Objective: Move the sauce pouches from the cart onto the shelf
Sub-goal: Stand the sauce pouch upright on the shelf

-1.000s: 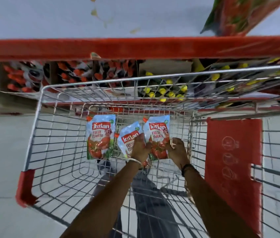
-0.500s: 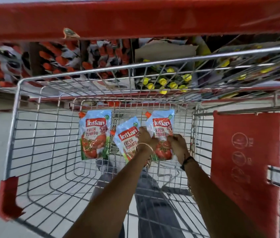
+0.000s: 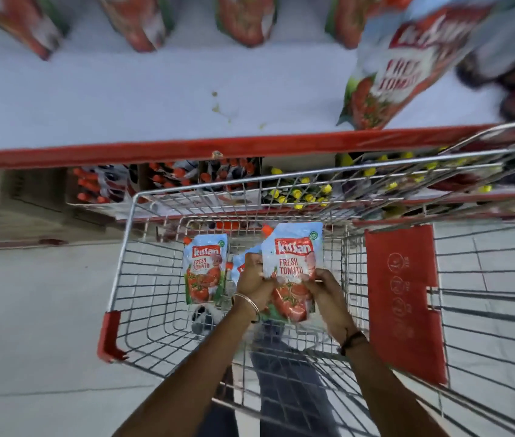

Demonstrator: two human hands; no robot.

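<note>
Both hands hold one light-blue "Fresh Tomato" sauce pouch (image 3: 294,266) upright above the wire cart (image 3: 123,257). My left hand (image 3: 253,279) grips its left edge and my right hand (image 3: 325,290) its right edge. A second pouch (image 3: 205,272) lies in the cart to the left. A third pouch (image 3: 238,268) is mostly hidden behind my left hand. The white shelf (image 3: 155,99) with a red front edge lies above the cart, and one pouch (image 3: 407,64) stands on it at the right.
Several blurred pouches (image 3: 243,17) line the back of the shelf. Lower shelves hold red-capped bottles (image 3: 92,187) and yellow-capped bottles (image 3: 300,193). A red child-seat flap (image 3: 401,298) sits at the cart's right. Grey tiled floor (image 3: 29,310) lies at the left.
The right-hand pouch has been lifted up off the cart floor in both hands. The view has tilted upward, bringing the shelf top and its pouches into sight.
</note>
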